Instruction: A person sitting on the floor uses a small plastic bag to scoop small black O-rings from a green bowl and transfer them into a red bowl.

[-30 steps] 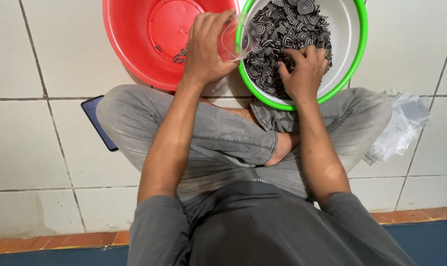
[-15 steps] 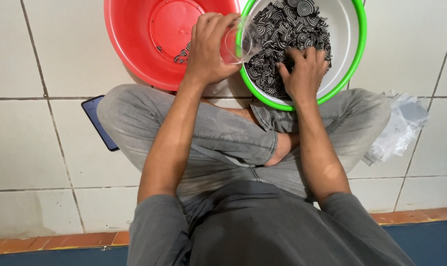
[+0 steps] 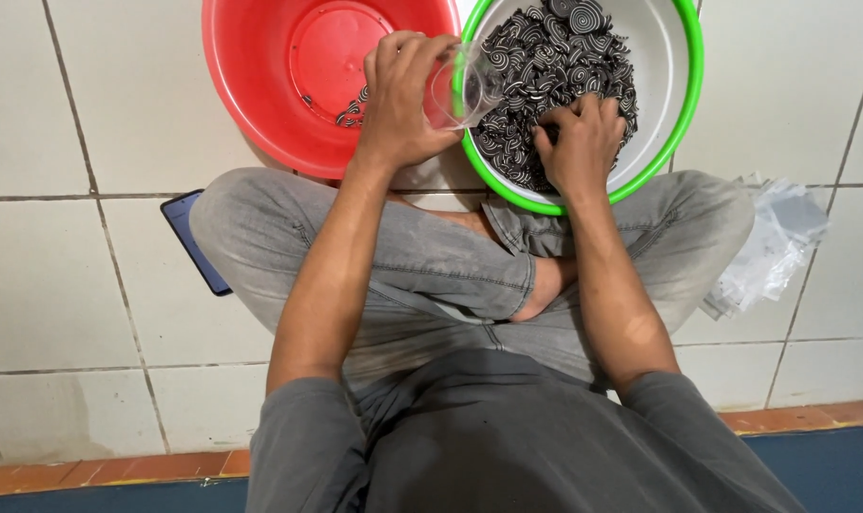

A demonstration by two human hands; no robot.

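- Left hand (image 3: 398,100) grips a small clear bag (image 3: 462,87) open at the white basin's (image 3: 674,57) rim.
- Right hand (image 3: 579,142), fingers curled, gathers black spiral discs (image 3: 546,57).
- Next, judging by this: lift a handful into the bag.

- I see a red basin (image 3: 260,85).
- I see a white bowl (image 3: 664,57), green-rimmed.
- Black discs (image 3: 546,57) with white spirals.
- Grey jeans (image 3: 403,275); white floor tiles (image 3: 70,95).
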